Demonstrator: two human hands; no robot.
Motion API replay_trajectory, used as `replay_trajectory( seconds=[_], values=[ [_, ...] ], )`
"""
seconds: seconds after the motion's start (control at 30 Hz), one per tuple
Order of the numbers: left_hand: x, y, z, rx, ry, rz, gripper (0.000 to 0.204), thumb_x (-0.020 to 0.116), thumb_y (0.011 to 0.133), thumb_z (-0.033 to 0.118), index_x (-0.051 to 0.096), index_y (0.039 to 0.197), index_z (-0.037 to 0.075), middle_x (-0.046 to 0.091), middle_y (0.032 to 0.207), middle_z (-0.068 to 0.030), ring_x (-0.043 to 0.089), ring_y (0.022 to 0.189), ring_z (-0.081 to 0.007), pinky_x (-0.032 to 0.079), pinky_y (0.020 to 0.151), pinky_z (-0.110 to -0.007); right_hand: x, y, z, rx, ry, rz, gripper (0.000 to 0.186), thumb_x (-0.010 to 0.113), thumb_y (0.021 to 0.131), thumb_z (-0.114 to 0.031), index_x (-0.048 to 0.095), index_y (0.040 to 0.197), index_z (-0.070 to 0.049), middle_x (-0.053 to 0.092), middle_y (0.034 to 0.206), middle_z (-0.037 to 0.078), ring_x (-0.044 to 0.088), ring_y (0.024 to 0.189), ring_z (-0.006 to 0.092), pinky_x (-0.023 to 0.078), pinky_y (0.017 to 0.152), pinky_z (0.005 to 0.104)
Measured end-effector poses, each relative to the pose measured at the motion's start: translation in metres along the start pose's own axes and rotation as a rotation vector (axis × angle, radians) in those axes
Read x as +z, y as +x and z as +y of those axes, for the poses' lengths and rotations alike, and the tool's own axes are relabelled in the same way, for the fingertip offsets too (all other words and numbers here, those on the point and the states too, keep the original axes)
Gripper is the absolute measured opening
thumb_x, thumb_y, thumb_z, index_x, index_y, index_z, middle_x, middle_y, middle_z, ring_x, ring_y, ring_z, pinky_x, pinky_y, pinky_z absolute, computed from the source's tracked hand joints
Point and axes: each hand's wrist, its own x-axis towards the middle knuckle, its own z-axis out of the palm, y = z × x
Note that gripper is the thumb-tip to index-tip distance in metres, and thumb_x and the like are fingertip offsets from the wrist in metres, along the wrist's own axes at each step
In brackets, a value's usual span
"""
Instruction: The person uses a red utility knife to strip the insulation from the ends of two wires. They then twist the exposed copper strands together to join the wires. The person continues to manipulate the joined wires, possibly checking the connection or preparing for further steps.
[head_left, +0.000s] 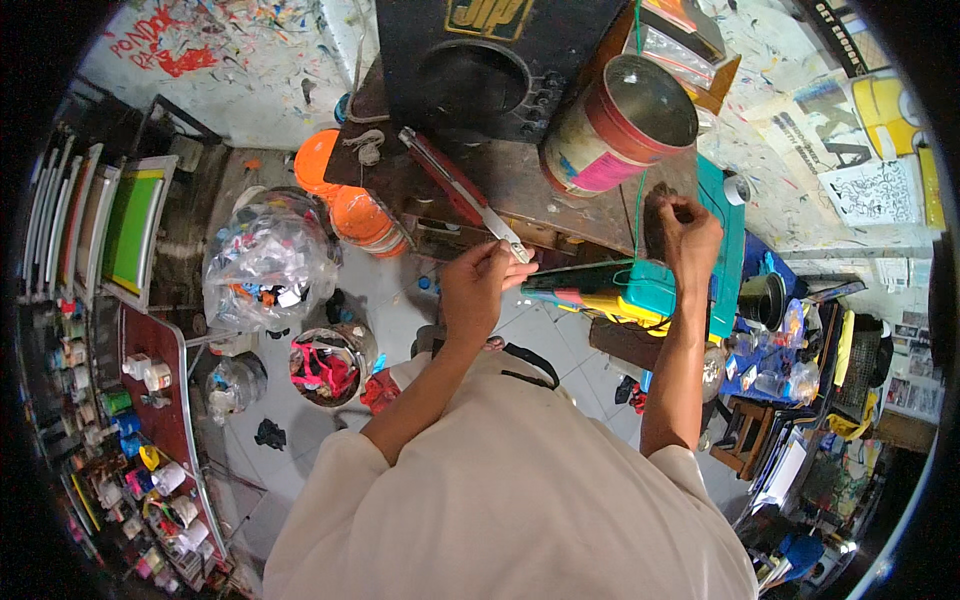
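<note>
My left hand (478, 290) is closed, its fingertips pinching the pale lower end of a long, narrow red and silver tool (450, 182). The tool slants up and left across the front edge of a dark wooden table (480, 160); its exact kind is unclear. My right hand (690, 235) is raised at the table's right side, with fingers curled into a pinch. Whatever it holds, if anything, is too small to make out. A thin green cord (639, 215) hangs just left of it. Behind stands a red-banded, paint-stained can (610, 135).
A black speaker box (455, 85) stands at the table's back. Teal and yellow boxes (722, 250) sit right of it. Leftward are orange buckets (365, 220), a clear bag of scraps (265, 260) and a bin with red cloth (330, 365). Racks of paint pots (150, 480) line the far left.
</note>
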Motion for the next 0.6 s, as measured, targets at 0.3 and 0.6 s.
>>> replay_trajectory(
  seconds=[0.3, 0.6],
  values=[
    [-0.002, 0.001, 0.000, 0.033, 0.020, 0.024, 0.026, 0.054, 0.098, 0.014, 0.061, 0.096, -0.011, 0.070, 0.094, -0.0204, 0.072, 0.088, -0.0297, 0.061, 0.075, -0.034, 0.017, -0.095, -0.071, -0.095, 0.721, -0.258, 0.014, 0.070, 0.089, -0.010, 0.073, 0.101, -0.002, 0.071, 0.088, 0.004, 0.060, 0.077, 0.0077, 0.049, 0.072, 0.0249],
    [0.000, 0.000, 0.006, 0.046, 0.064, 0.047, 0.026, 0.054, 0.098, 0.014, 0.062, 0.096, -0.012, 0.070, 0.087, -0.0174, 0.073, 0.082, -0.0269, 0.061, 0.072, -0.032, 0.064, -0.099, -0.081, -0.275, 0.701, -0.370, 0.009, 0.070, 0.085, -0.004, 0.072, 0.093, 0.001, 0.060, 0.074, 0.004, 0.053, 0.068, 0.0101, 0.044, 0.065, 0.0252]
  ],
)
